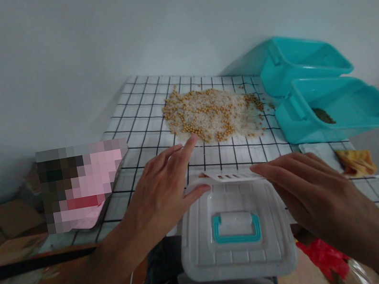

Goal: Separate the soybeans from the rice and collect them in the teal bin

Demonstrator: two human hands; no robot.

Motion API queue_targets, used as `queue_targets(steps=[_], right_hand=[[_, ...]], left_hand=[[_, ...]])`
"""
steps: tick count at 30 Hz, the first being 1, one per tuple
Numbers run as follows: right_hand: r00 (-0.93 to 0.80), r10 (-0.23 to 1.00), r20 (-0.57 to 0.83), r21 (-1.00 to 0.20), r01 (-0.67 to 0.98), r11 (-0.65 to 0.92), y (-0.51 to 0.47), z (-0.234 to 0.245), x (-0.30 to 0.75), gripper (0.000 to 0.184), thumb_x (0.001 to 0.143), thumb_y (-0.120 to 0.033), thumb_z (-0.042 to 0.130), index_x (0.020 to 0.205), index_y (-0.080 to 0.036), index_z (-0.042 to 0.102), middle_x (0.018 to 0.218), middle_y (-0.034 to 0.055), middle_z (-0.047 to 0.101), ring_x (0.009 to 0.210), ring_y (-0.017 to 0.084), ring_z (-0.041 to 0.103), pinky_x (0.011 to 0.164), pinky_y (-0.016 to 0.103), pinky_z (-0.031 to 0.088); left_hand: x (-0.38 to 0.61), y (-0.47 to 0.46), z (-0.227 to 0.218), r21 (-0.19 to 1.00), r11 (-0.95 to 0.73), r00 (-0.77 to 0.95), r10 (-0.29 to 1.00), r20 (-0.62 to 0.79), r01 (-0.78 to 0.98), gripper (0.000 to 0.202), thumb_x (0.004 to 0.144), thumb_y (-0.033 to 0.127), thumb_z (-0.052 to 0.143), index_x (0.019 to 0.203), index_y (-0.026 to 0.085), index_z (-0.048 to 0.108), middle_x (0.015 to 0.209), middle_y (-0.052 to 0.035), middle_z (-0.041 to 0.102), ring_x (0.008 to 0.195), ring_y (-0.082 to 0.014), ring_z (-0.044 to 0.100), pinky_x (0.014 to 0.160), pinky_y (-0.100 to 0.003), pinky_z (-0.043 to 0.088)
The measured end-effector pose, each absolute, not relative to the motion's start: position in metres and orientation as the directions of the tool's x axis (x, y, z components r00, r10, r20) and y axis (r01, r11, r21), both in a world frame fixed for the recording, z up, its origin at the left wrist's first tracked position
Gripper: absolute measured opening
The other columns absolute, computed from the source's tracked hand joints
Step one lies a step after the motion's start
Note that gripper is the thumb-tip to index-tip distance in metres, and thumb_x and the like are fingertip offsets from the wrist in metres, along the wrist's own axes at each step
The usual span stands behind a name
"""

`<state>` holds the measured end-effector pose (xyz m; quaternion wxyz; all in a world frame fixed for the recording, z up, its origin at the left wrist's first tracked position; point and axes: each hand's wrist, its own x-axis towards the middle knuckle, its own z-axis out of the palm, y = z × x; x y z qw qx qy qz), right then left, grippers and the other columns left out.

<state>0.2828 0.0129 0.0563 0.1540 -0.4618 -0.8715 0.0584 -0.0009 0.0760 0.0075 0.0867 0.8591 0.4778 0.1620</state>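
Facing a checked-cloth table (129,140), a person, left hand (163,180) spread, right hand (312,182) fingers together, apparently adjusts a lid (240,262) with a slotted strip (233,176) at its far edge, pinch unclear, next likely needing a steady two-handed hold.

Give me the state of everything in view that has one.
Left hand: open, index finger extended
Right hand: bent, at white slotted strip, grip unclear
White lid: outer face showing
Teal handle: folded flat
Farther teal bin: uncovered
Nearer teal bin: uncovered, some greenish contents
Yellow beans and white grains: spread out, mixed
Yellow bundle: crumpled
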Motion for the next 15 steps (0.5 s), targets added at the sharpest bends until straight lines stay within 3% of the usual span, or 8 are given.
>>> queue_targets(steps=[15], right_hand=[[-0.486, 0.826, 0.286, -0.208, 0.810, 0.548, 0.0219, 0.0576, 0.2790, 0.037, 0.097, -0.008, 0.057, 0.132, -0.020, 0.058, 0.115, 0.0075, 0.072, 0.101, 0.024, 0.064, 0.088, 0.041, 0.051]], left_hand=[[-0.0026, 0.0754, 0.0048, 0.252, -0.542, 0.504, 0.840, 0.203, 0.802, 0.092, 0.091, 0.047, 0.071, 0.161, 0.024, 0.016, 0.147, -0.0132, 0.058, 0.140, -0.0317, 0.050, 0.115, -0.050, 0.042]])
